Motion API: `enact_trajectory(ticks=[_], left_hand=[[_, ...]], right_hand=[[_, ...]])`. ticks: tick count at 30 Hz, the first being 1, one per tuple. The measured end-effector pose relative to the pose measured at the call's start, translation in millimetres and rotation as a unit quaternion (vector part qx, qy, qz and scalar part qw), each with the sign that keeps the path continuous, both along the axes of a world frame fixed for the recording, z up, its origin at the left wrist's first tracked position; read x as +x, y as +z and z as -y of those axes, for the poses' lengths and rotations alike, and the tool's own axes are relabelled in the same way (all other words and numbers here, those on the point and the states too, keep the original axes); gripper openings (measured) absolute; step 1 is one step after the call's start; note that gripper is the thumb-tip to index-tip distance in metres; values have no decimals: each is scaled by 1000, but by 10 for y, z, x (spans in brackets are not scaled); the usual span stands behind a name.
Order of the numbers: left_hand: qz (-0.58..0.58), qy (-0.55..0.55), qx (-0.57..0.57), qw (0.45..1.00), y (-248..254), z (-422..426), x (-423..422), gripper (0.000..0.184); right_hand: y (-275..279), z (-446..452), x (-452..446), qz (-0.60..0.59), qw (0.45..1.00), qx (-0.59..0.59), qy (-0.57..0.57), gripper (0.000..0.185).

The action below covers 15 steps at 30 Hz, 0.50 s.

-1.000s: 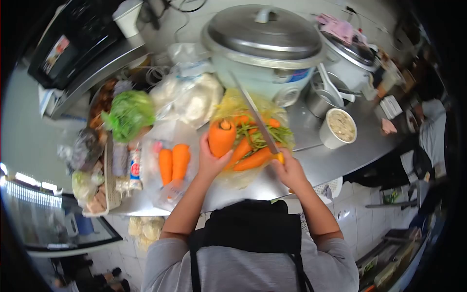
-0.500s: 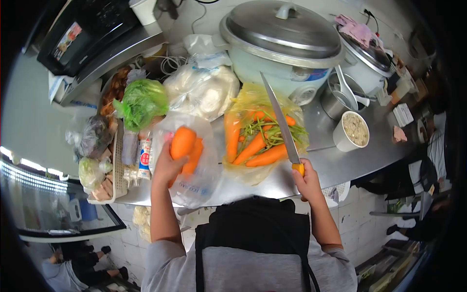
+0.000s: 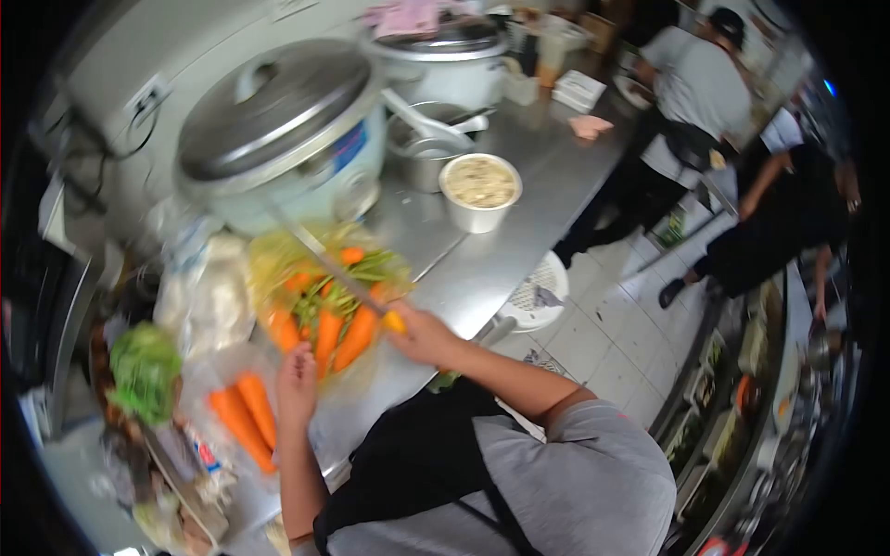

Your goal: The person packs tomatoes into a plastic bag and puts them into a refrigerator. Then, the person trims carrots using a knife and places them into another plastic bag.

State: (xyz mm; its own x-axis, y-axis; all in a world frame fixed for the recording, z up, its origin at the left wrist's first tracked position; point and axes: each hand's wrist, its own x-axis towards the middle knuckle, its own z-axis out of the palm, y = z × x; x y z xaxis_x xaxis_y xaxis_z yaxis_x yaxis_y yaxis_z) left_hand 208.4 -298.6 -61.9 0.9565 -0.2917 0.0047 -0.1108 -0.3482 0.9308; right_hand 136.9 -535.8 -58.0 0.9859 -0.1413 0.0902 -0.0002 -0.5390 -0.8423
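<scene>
My right hand (image 3: 422, 334) is closed round the yellow handle of a long knife (image 3: 334, 263), whose blade slants up and left over an open yellow bag (image 3: 264, 264). Inside that bag lie several carrots (image 3: 327, 338) and green stalks (image 3: 336, 301). By the bag's near edge is my left hand (image 3: 297, 380), its fingers curled; blur hides whether anything is in them. Left of it, carrots (image 3: 243, 422) rest on a clear plastic bag (image 3: 195, 375).
Behind the yellow bag stands a large lidded cooker (image 3: 278, 130). A tub of pale food (image 3: 480, 190) and a metal pot (image 3: 426, 162) are right of it. Lettuce (image 3: 146, 371) sits at the left. Two people (image 3: 700, 88) are at the upper right.
The view has swung to the right, bringing other people into sight. My left hand has let go of the carrot, left on the clear bag, and moved beside the yellow bag. The knife stays in my right hand.
</scene>
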Motion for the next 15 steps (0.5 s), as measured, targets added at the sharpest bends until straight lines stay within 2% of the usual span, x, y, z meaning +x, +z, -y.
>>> enact_trajectory(ticks=[2, 4, 7, 10, 12, 15], left_hand=[[108, -62, 143, 982, -220, 216, -42, 21], [211, -83, 284, 931, -323, 315, -70, 21], [261, -79, 370, 888, -412, 377, -110, 24], [226, -87, 528, 814, -508, 511, -119, 15], [225, -126, 498, 828, -421, 507, -81, 14], [209, -112, 448, 862, -285, 505, -58, 20]], right_hand=[[69, -32, -62, 15, 1000, 19, 12, 36], [117, -32, -70, 3, 999, 30, 33, 36], [110, 28, -166, -46, 998, 28, 36, 37], [-44, 88, -193, -49, 998, 38, 23, 36], [-117, 138, -215, -34, 998, 55, 7, 36], [-43, 198, -296, -32, 997, 66, -8, 36]])
